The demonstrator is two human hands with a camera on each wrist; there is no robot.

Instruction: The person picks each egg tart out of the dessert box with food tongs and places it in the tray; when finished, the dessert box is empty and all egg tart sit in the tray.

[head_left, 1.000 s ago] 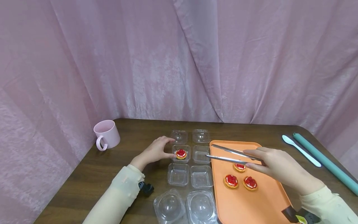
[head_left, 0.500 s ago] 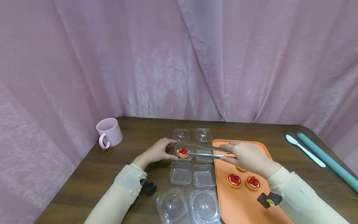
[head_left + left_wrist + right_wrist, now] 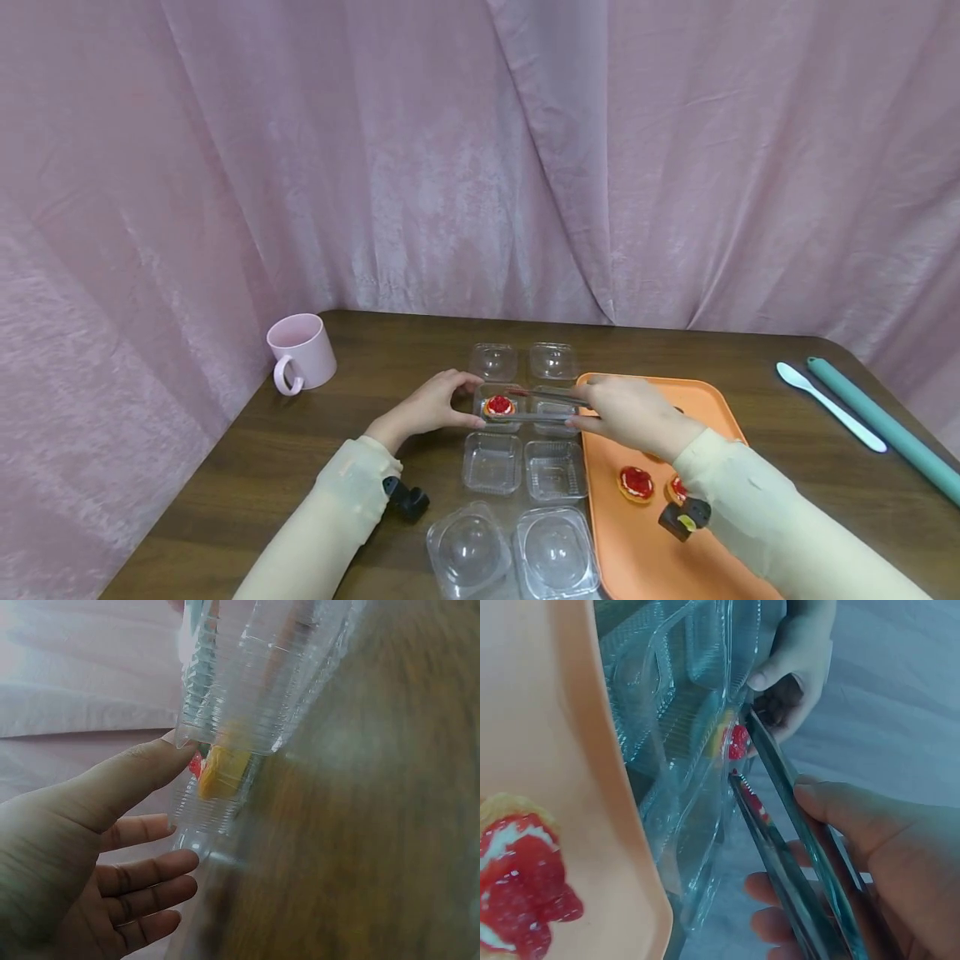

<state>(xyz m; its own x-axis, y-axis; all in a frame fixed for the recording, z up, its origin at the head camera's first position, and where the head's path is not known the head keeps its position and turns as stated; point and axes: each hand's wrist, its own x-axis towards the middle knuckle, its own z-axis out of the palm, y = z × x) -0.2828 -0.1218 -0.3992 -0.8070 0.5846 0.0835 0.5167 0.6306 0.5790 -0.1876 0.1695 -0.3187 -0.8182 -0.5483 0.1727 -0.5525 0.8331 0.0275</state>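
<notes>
Slim metal tongs [image 3: 543, 404] are gripped by the right hand [image 3: 626, 412], tips at a small red-topped tart [image 3: 498, 406] in the clear plastic compartment box [image 3: 491, 462]. Only the left-wrist view shows the left hand [image 3: 90, 855] with relaxed fingers, thumb touching the box edge.

Head view: soft even light, bright, shadows faint, slight wide-angle bend at edges. Left wrist view: dim, table [image 3: 375, 825] smeared by blur, containers [image 3: 240, 690] soft with pale glare. Right wrist view: close, tongs [image 3: 795, 847] out of focus, tray [image 3: 547, 750] washed pale.
</notes>
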